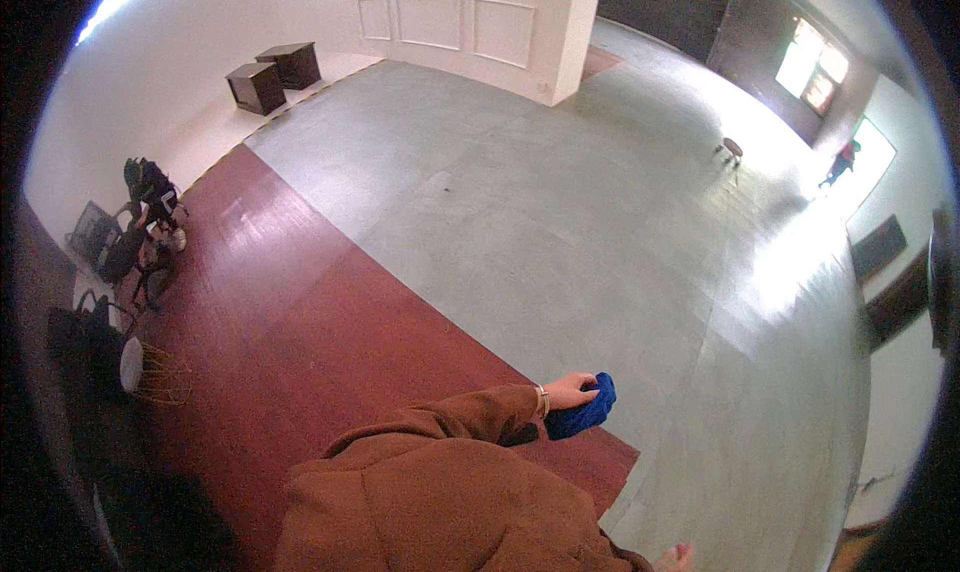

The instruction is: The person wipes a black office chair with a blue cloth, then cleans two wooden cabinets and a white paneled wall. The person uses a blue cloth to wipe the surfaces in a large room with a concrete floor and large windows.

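Head view: one blue cloth, near centre-right, was gripped in the left hand, apparently a holding step, next calling for a secure grip; right hand, cropped, state indeterminable.

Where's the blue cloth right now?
Head view, lower right of centre: the blue cloth is in the person's left hand, overlapping the red flooring's edge in the picture.

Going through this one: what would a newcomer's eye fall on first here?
The bright blue bunched cloth in the left hand, just right of centre in the lower half. Next, the dark red flooring sweeping across the left, against grey flooring. Near the left edge, the pale-headed drum also stands out.
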`<state>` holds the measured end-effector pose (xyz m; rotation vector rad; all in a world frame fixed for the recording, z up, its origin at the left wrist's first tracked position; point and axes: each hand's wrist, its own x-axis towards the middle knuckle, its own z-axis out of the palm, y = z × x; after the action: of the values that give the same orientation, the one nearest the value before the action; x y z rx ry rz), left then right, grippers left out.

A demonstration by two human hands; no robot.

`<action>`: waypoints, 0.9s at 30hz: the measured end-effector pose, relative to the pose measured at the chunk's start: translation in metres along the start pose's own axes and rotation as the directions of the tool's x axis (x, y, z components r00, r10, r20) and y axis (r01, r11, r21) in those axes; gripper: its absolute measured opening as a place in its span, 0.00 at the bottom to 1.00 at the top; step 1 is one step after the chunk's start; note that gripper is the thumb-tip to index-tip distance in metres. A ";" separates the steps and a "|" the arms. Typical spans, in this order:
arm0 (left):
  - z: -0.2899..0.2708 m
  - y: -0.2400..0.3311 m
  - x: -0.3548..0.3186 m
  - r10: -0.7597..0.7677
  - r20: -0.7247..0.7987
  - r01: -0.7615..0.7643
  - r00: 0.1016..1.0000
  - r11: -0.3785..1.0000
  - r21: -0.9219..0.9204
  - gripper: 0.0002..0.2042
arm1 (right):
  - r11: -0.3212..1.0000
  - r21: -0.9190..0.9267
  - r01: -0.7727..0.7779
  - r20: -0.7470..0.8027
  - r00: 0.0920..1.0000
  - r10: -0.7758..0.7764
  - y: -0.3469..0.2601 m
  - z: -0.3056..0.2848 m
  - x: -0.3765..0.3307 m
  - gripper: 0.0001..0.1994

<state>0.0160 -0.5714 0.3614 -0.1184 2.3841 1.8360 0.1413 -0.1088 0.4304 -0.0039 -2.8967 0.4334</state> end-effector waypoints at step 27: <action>-0.143 -0.001 0.118 -0.165 -0.570 0.191 0.805 0.981 -0.013 0.23 | 0.796 0.588 -0.145 0.637 0.689 -0.345 -0.177 0.245 0.395 0.19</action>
<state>-0.1084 -0.7075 0.3786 -0.9883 2.6479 1.8416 -0.2911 -0.3357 0.3346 0.5677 -3.2712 1.6680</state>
